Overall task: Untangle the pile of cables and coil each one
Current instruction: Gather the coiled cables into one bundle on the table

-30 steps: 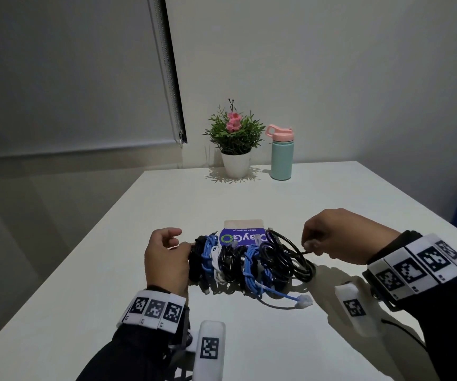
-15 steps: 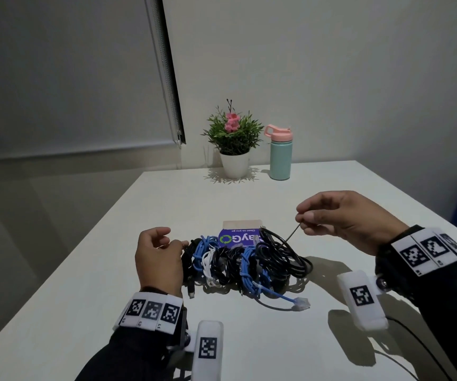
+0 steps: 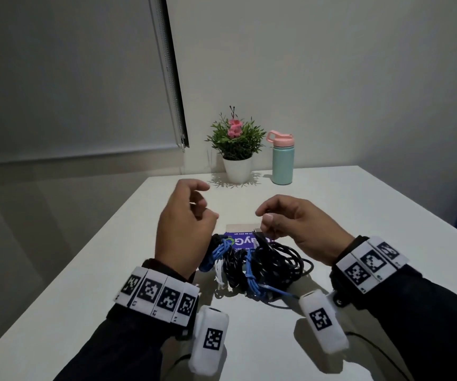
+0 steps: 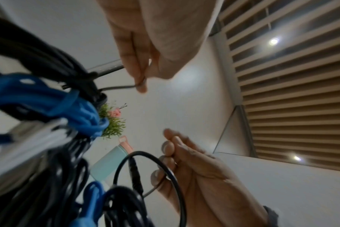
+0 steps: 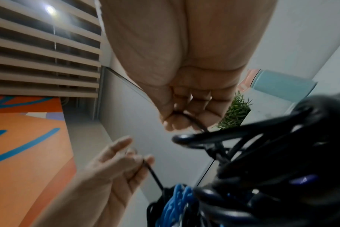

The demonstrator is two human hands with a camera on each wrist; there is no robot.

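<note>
While you looked down through the head camera, the pile of cables (image 3: 252, 266) lay on the white surface (image 3: 359, 215) between your wrists, black, blue and white strands wound together. Your right hand (image 3: 298, 224) pinched a black plug end just above the pile; your left hand (image 3: 186, 229) was raised with curled fingers.

In the left wrist view, your left grip pinched a thin black strand (image 4: 118, 87) coming from the pile.

In the right wrist view, both grips held thin black cable.

I judged the cables light, soft and easily caught; holding near the plug gave you the best control.
</note>
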